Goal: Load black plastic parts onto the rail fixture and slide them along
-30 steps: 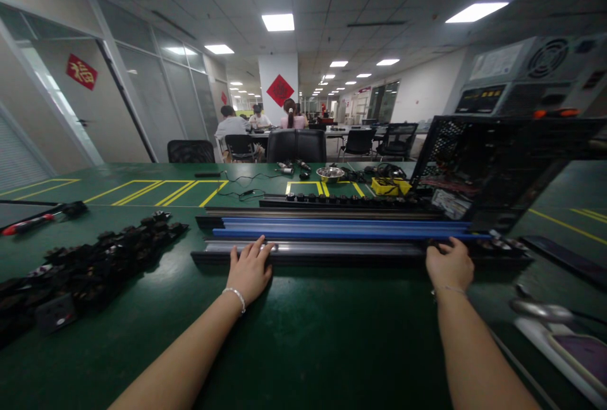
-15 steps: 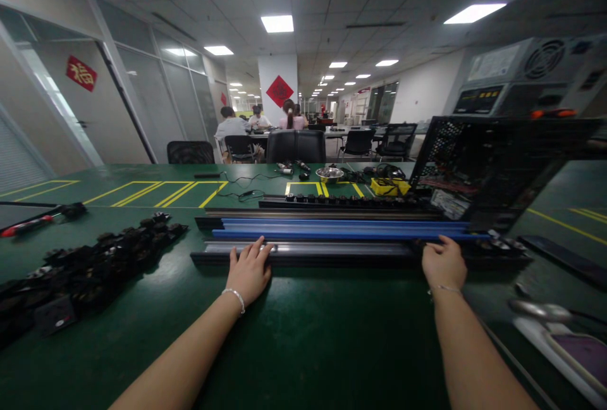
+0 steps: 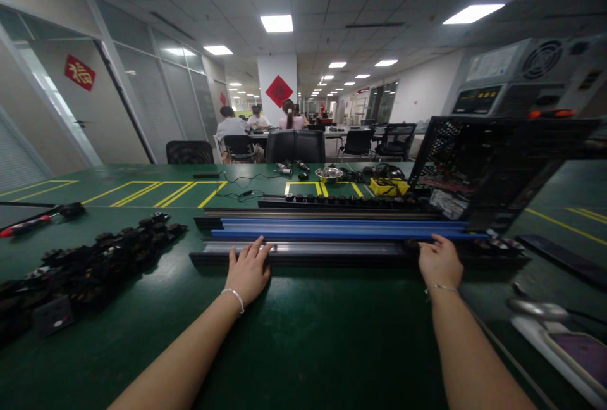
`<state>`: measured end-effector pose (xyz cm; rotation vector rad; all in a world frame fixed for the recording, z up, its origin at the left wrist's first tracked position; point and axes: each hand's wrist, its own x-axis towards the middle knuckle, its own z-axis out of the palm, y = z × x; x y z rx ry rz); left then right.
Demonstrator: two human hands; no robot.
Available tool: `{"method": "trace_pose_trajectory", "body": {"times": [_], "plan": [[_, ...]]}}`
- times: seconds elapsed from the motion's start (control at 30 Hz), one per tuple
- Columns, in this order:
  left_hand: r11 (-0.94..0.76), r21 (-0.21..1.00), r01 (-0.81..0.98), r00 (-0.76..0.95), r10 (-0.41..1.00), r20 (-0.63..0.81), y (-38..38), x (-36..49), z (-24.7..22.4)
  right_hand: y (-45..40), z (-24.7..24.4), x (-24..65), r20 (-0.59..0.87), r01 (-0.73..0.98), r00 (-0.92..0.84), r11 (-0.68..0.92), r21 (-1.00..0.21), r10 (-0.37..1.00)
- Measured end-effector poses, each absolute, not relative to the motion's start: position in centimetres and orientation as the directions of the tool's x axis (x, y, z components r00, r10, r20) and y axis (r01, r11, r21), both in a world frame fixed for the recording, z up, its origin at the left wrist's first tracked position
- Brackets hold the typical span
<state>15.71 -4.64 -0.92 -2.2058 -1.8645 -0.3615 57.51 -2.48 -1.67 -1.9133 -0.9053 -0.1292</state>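
Observation:
My left hand (image 3: pixel 250 269) lies with fingers spread on the near long black rail (image 3: pixel 303 260), which has a clear, shiny channel (image 3: pixel 332 248) along its top. Toward that rail's right end, my right hand (image 3: pixel 441 263) is closed, its fingertips at a small black part (image 3: pixel 411 244) sitting in the channel. Its exact shape is hard to make out in the dark. To the right of this hand, several small black and silver pieces (image 3: pixel 497 244) sit along the rail. Just behind lies a long blue rail (image 3: pixel 341 228), parallel to the near one.
A heap of black modules (image 3: pixel 104 258) spreads over the green table (image 3: pixel 332 340) at left. An open computer case (image 3: pixel 493 163) stands at right. Farther back are a metal bowl (image 3: pixel 329 173) and a yellow tray (image 3: pixel 389 186). A phone-like device (image 3: pixel 573 347) lies at front right.
My right hand has shifted slightly left along the near rail, and the small black part at its fingertips has moved with it. My left hand stays in place on the rail.

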Motion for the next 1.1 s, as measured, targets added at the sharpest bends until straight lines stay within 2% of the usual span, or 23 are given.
{"method": "trace_pose_trajectory", "body": {"times": [0.6,0.9,1.1], "plan": [[-0.156,0.002,0.988,0.147,0.938,0.313,-4.7,15.8,-0.8,-2.6,-1.0,56.3,0.478,0.677,0.667,-0.195,-0.71,0.572],[-0.176,0.001,0.984,0.165,0.923,0.348,-4.5,15.6,-1.3,-2.6,-0.6,55.8,0.43,0.653,0.656,-0.181,-0.735,0.621],[-0.184,-0.002,0.983,0.173,0.92,0.351,-4.5,15.6,-1.2,-2.5,-0.8,55.8,0.452,0.706,0.602,-0.173,-0.687,0.658]]}}
